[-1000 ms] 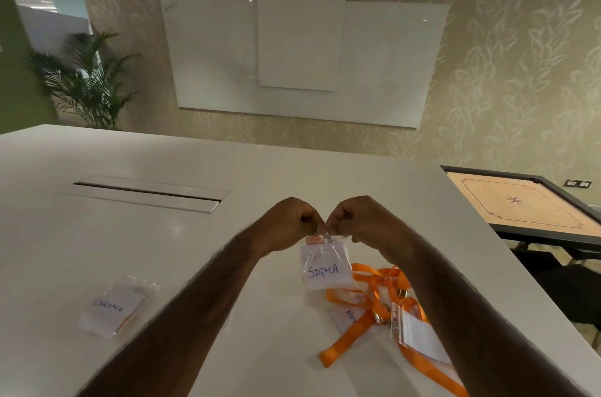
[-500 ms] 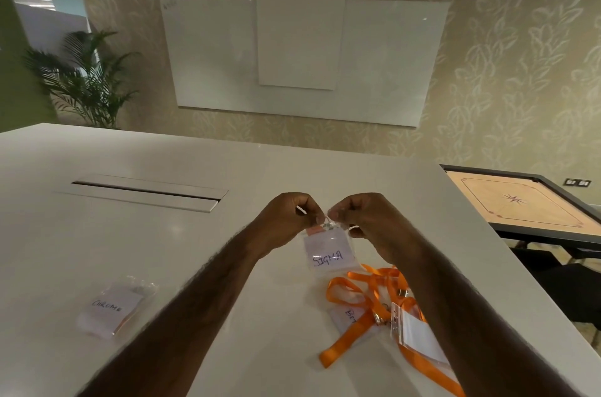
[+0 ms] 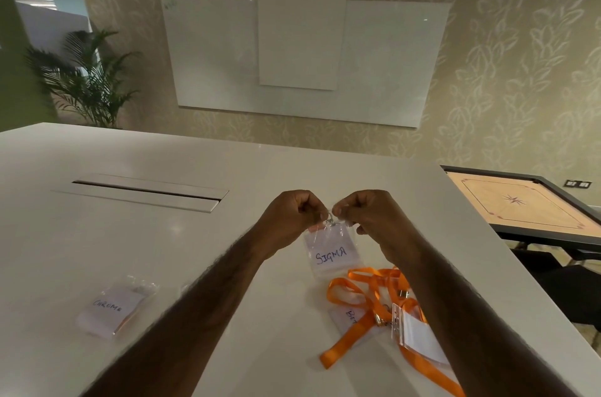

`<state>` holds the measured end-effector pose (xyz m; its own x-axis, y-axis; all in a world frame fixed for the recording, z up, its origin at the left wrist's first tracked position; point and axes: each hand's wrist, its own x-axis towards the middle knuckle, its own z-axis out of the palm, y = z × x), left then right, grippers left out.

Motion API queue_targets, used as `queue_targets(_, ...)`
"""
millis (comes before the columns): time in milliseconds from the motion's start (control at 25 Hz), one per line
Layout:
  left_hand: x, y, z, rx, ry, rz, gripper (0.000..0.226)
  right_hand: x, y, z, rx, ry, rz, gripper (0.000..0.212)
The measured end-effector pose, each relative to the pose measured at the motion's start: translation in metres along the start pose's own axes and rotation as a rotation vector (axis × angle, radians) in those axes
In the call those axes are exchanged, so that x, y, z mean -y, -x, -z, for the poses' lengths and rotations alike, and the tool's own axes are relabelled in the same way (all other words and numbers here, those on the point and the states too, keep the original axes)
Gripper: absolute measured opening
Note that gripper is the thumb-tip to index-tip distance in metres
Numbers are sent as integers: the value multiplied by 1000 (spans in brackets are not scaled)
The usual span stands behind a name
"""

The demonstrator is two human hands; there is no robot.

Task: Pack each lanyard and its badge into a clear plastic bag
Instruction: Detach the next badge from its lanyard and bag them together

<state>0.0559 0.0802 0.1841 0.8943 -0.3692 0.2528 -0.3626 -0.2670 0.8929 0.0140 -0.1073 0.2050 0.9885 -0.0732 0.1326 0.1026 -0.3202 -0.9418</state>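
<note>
The grip of the left hand (image 3: 292, 214) and of the right hand (image 3: 364, 217) is pinched tight on the top edge of a clear plastic bag (image 3: 330, 258). The knuckles nearly meet, and the bag hangs between them just above the bench (image 3: 195, 250). Inside it is a white card lettered SIGMA, with a bit of orange strap and a small metal clip bunched at the mouth. At eight o'clock from it, well apart, a second bag (image 3: 113, 308) lies flat and crinkled on the bench, holding a card marked CHROME with an orange edge showing beneath. At five o'clock, beside the right forearm, loose orange lanyards (image 3: 353, 328) lie in flat, tangled loops with small metal clasps. A clear badge holder (image 3: 419, 335) with a white insert rests on them, and a white card (image 3: 344, 320) with partly hidden lettering lies under a strap. The bench is smooth, off-white and faintly glossy, with a long cable slot (image 3: 146, 193) at ten o'clock. Beyond it, the wall has pale leaf-patterned paper and carries a glass whiteboard (image 3: 221, 55). A palm plant (image 3: 87, 81) stands at ten o'clock, and a dark-framed carrom board (image 3: 520, 204) at three.
</note>
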Motion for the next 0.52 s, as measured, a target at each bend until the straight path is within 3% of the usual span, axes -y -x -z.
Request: queue_targets(520, -9, 2, -10, -52, 22, -53, 5, 4, 5, 7, -3, 38, 57, 11)
